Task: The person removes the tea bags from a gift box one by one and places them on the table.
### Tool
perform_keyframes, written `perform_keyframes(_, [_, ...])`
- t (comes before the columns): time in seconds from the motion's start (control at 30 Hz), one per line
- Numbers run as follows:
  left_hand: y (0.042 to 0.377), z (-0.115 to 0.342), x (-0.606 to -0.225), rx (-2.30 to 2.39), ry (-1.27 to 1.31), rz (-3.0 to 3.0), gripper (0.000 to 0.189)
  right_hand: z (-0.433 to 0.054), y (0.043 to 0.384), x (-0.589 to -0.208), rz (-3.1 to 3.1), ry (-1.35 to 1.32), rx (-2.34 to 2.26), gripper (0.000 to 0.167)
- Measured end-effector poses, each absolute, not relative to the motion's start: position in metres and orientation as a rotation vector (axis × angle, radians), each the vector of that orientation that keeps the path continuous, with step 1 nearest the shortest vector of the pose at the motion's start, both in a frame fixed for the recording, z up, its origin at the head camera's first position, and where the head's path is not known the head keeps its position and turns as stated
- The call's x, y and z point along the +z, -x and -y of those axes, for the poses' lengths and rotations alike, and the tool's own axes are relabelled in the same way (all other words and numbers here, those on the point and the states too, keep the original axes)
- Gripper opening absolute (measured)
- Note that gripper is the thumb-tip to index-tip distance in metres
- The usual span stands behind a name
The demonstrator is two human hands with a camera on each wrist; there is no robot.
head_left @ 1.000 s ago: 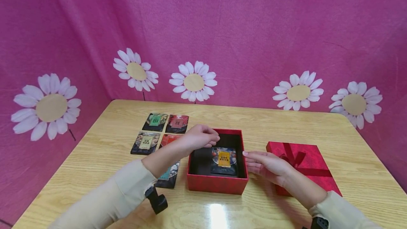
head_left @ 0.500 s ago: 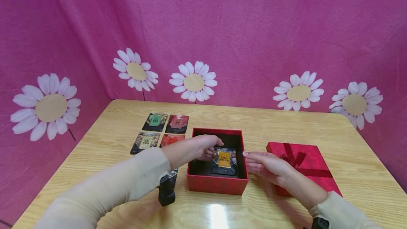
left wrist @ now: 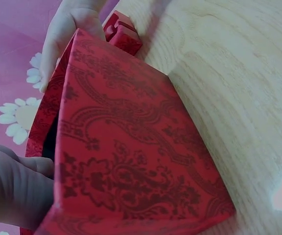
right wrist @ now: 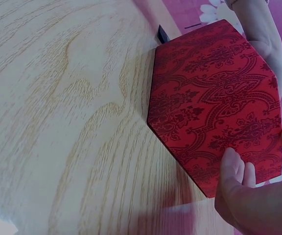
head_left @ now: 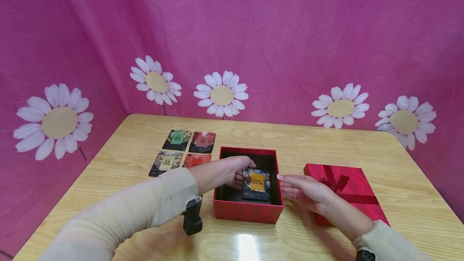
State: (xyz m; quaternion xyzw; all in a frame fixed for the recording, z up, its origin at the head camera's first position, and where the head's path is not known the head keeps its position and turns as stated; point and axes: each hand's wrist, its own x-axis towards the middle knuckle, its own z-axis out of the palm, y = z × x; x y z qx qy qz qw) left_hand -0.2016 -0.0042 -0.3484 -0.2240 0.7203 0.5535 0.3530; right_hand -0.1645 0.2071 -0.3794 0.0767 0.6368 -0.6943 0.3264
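Observation:
A red patterned gift box stands lidless on the table, its inside black. Inside it is a black tea sachet with an orange label. My left hand reaches over the left wall and grips the sachet's left edge, thumb above and fingers curled beside it. In the left wrist view the box wall hides those fingertips. My right hand lies along the right side of the box, thumb at the rim. Its straight fingers touch the outer wall in the right wrist view.
Left of the box lie several sachets, including a green-labelled one, a pink-labelled one, a cream-labelled one and a red-labelled one. The red box lid with a ribbon bow lies to the right. A flower-printed curtain hangs behind.
My left hand has gone from above the box's left rim down inside to the orange-labelled sachet, which has shifted slightly right. The right hand has stayed at the box wall.

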Motion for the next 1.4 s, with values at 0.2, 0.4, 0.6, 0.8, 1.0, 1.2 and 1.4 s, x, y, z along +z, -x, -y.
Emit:
perform_keyframes(0.2, [0.206,0.002,-0.346,1.426,0.528,-1.889,0.023,-0.207,0.165,-0.379,-1.656,-0.174,-1.83,0.074])
perform_keyframes(0.4, [0.211,-0.004,-0.341,1.493,0.496,-1.838,0.02,-0.207,0.165,-0.379,-1.659,-0.178,-1.827,0.073])
perform_keyframes(0.6, [0.217,-0.012,-0.34,1.462,0.422,-1.812,0.009,-0.207,0.165,-0.378,-1.687,-0.217,-1.805,0.073])
perform_keyframes(0.8, [0.222,-0.021,-0.348,1.416,0.348,-1.806,0.01,-0.208,0.165,-0.378,-1.672,-0.158,-1.817,0.072])
perform_keyframes(1.0, [0.223,-0.03,-0.354,1.339,0.307,-1.787,0.015,-0.207,0.165,-0.379,-1.671,-0.146,-1.815,0.068])
perform_keyframes(1.2, [0.221,-0.036,-0.354,1.313,0.33,-1.809,0.016,-0.208,0.165,-0.378,-1.664,-0.162,-1.812,0.071])
perform_keyframes(1.4, [0.225,-0.041,-0.356,1.262,0.357,-1.861,0.018,-0.208,0.165,-0.378,-1.661,-0.149,-1.82,0.069])
